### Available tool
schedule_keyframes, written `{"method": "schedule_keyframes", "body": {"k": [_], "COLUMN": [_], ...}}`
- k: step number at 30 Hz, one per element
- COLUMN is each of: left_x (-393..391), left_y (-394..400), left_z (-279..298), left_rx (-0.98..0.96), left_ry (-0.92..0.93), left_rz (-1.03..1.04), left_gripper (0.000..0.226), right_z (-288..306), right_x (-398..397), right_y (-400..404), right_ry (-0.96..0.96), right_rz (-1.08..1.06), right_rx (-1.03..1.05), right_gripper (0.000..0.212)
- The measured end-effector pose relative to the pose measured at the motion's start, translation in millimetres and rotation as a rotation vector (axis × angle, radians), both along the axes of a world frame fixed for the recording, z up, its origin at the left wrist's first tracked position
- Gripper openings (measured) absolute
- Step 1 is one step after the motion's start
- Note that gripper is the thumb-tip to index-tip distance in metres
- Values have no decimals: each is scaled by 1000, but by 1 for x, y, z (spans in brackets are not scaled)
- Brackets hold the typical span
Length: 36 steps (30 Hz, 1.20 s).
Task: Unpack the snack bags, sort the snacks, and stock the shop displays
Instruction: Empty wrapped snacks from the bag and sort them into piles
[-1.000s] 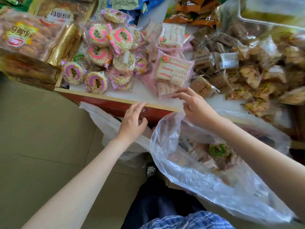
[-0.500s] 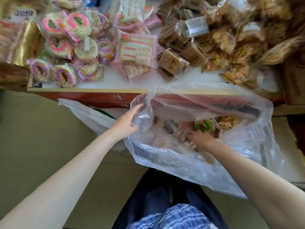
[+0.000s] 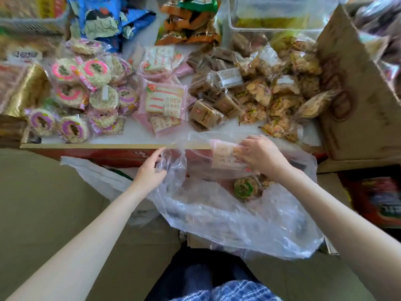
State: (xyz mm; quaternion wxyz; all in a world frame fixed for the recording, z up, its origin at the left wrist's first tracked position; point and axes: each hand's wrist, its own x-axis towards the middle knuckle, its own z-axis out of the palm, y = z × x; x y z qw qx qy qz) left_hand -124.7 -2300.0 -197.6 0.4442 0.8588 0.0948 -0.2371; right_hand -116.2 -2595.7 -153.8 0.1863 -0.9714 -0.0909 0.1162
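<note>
Lifting a pink packet (image 3: 224, 156) out of the bag (image 3: 217, 213), the right hand (image 3: 262, 156) pinches its edge while the left hand (image 3: 149, 172) grips the rim. Best bet's keeping that rim pulled wide and dropping it on the pink pile (image 3: 165, 103) up-left of the grip.

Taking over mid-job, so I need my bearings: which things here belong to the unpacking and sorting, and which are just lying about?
In the job:
clear bag, gripped at its rim by left hand
pink packet, held by right hand
green-label cake in the bag
pink pile, round cakes, brown packets sorted on the counter

Lying about:
cardboard box
blue packs
white bag
</note>
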Motion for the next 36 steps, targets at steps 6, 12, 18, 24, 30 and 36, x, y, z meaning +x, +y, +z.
{"method": "schedule_keyframes", "body": {"k": [6,12,18,24,30,36], "left_x": [8,13,21,22,8,-18], "left_y": [15,20,26,25,15,6], "left_z": [9,13,15,19,11,-1], "left_rx": [-15,-33,-43,-75,-19,190], "left_ry": [-25,-18,6,24,18,292], "left_rz": [52,71,87,55,-123,-295], "left_gripper": [65,66,66,61,38,91], "right_z": [42,65,38,44,50,-40], "right_x": [67,165,181,156,61,-49], "right_y": [61,139,160,128,65,25], "right_ry": [173,218,381,366,374,695], "right_rz": [-555,-632,-564,-540,-344,23], "right_rx": [676,1125,860,886,766,105], "right_gripper": [31,19,40,43,22,47]}}
